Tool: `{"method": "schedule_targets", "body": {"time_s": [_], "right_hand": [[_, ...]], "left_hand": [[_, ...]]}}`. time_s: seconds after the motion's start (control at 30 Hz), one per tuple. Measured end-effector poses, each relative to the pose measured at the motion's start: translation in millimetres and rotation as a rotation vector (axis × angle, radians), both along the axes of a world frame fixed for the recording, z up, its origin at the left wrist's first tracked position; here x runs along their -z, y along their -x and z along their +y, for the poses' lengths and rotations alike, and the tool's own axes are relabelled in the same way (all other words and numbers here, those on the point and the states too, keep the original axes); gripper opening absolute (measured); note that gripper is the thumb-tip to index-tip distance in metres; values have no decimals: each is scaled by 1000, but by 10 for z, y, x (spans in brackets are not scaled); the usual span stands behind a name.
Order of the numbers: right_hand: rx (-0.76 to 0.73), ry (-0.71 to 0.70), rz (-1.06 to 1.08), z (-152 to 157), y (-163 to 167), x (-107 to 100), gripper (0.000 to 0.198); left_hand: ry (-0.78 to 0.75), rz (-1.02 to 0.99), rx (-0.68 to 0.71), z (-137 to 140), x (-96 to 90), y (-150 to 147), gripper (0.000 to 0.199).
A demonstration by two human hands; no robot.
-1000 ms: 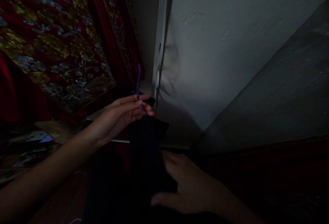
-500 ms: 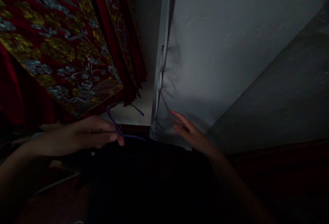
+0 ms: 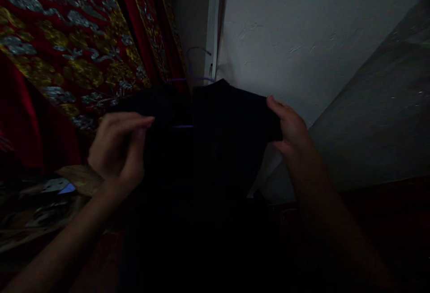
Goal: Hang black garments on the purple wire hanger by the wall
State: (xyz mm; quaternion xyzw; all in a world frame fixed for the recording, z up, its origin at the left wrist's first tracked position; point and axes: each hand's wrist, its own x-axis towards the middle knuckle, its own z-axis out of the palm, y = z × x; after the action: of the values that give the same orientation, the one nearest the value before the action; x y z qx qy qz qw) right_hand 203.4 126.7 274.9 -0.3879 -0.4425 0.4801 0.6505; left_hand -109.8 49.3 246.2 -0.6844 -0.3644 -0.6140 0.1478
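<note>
Garment (image 3: 218, 145), dark and almost black in the dim light, hangs at the middle of the view between the two hands, on a thin purple hanger (image 3: 204, 79). The hanger's hook (image 3: 199, 48) rises above the neckline and curves over to the right, its tip appearing in front of or near a pale upright strip (image 3: 212, 10) on the wall; the depth between them is hard to judge. Both sloping arms of the hanger show at the neck opening, and a short purple stretch appears lower down, between the two sides of the cloth. The right hand (image 3: 290, 125) grips the garment's right shoulder or sleeve end, thumb on top and the other fingers mostly behind the cloth. The left hand (image 3: 117, 145) is at the opposite side, bent at the wrist, with the tips of thumb and forefinger brought close together just in front of the dark cloth; whether fabric is pinched between them, I cannot tell. Beyond, at left, hangs a red cloth (image 3: 83, 71) embroidered in gold and silver, with plain red fabric (image 3: 25, 118) beside it. A grey wall (image 3: 285, 19) fills the right, darker in its lower part.
</note>
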Motion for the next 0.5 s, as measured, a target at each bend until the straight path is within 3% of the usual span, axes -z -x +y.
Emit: {"method": "schedule_targets", "body": {"time_s": [0.07, 0.13, 0.27, 0.4, 0.5], "right_hand": [[50, -13, 61, -7, -47, 15, 22], [108, 37, 93, -96, -108, 160, 26], [158, 160, 87, -306, -174, 543, 42], [173, 58, 66, -287, -165, 639, 40], [272, 35, 50, -260, -258, 632, 30]], "left_hand": [[135, 195, 111, -6, 213, -66, 31], [351, 359, 180, 28, 502, -166, 35], [727, 579, 91, 140, 1142, -417, 50], [925, 592, 29, 166, 1596, -591, 34], [928, 442, 82, 59, 1798, -665, 25]]}}
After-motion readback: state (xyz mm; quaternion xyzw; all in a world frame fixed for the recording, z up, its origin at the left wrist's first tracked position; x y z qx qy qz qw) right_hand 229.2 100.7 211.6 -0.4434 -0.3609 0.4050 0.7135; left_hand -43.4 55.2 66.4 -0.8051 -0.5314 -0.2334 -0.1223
